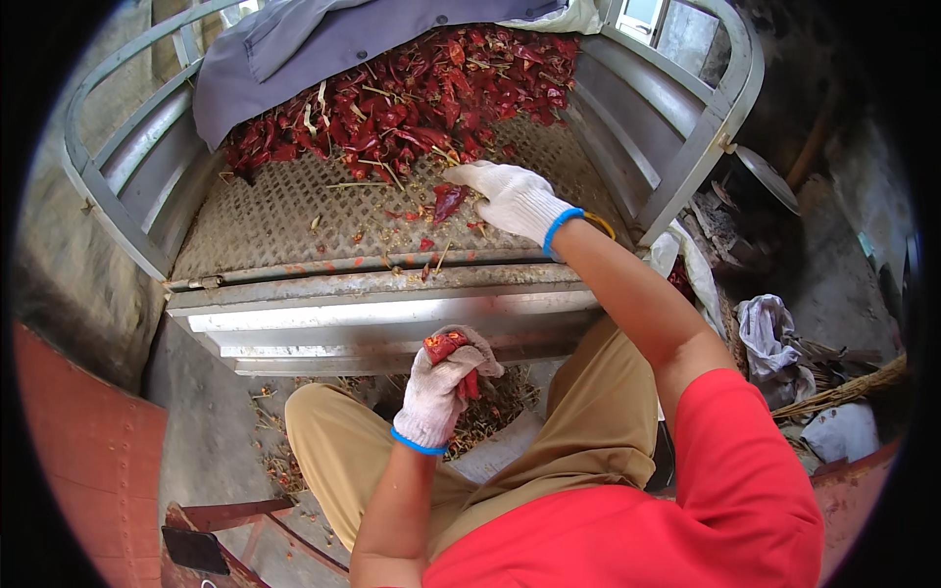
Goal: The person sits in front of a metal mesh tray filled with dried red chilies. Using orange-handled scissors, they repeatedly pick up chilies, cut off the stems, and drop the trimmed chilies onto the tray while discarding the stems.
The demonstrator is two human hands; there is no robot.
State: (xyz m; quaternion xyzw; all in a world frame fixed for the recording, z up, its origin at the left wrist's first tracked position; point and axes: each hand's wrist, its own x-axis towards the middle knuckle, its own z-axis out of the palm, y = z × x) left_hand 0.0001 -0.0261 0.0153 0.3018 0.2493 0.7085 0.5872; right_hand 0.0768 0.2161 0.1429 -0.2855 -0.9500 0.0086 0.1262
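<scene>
A heap of dried red chili peppers [412, 103] lies on the patterned metal bed of a cart [272, 213], partly covered by a grey cloth [309, 44]. My left hand [441, 389], in a white knit glove with a blue cuff, is closed around red chili pieces [445, 345] above my lap. Over the bed at the heap's front edge, my right hand [507, 195] wears a matching glove. Its fingers are apart beside a loose red chili [448, 201]; whether it touches that chili is unclear.
The cart's lowered metal tailgate [390, 323] lies before my knees. Stems and chili scraps [500, 404] cover the floor between my legs. A red-brown frame with a dark phone [195, 550] stands lower left. Plastic bags [764, 331] lie at the right, near a white sack [691, 257].
</scene>
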